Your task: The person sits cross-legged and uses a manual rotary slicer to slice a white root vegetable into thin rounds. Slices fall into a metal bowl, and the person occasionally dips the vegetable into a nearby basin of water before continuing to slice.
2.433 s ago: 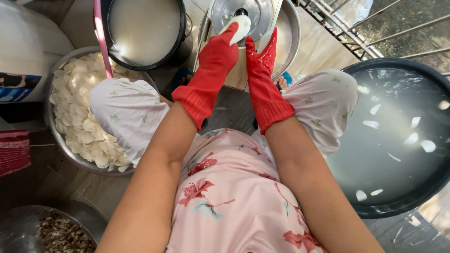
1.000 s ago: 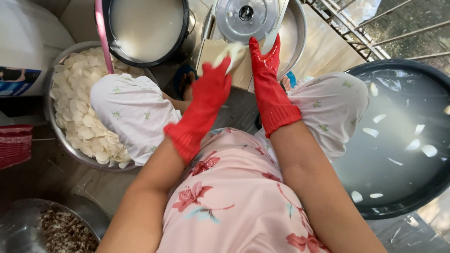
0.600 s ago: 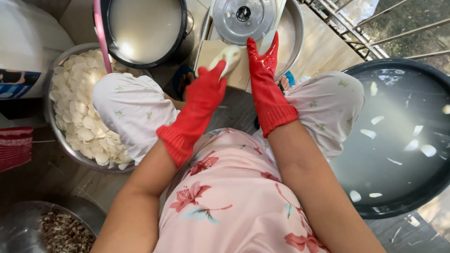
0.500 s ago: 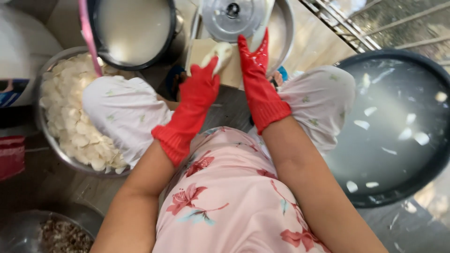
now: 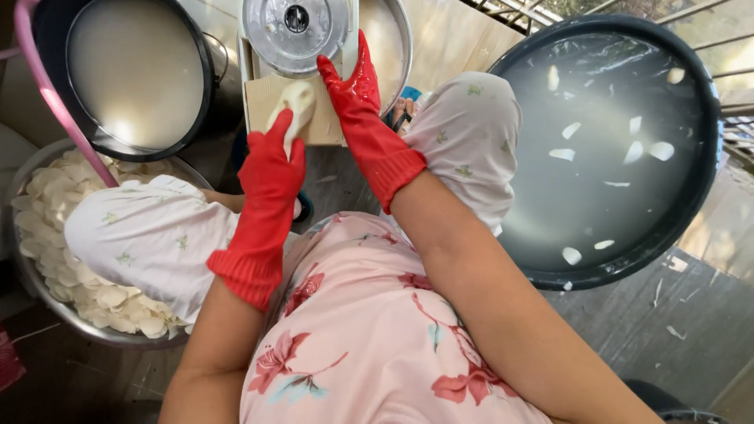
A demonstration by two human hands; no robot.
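Root (image 5: 292,106), pale and peeled, lies on the wooden board (image 5: 263,98) just below the round metal slicer disc (image 5: 295,31). The left hand (image 5: 271,169), red-gloved, has its grip clenched on the near end of the root. The right hand (image 5: 357,98), also gloved, lies flat and released along the board's right edge, fingers pointing toward the disc, grasping nothing.

To do this well, I would keep the root pressed flat against the board and fed straight at the disc, the left fingertips staying behind its near end, well off the blade. The right hand looks best kept where it is, steadying the board. Gloves look wet, so a firm hold matters.

A bowl (image 5: 31,275) of white slices sits to the left, a pot (image 5: 133,74) of milky liquid beyond it, and a dark tub (image 5: 703,157) of water with floating pieces to the right.
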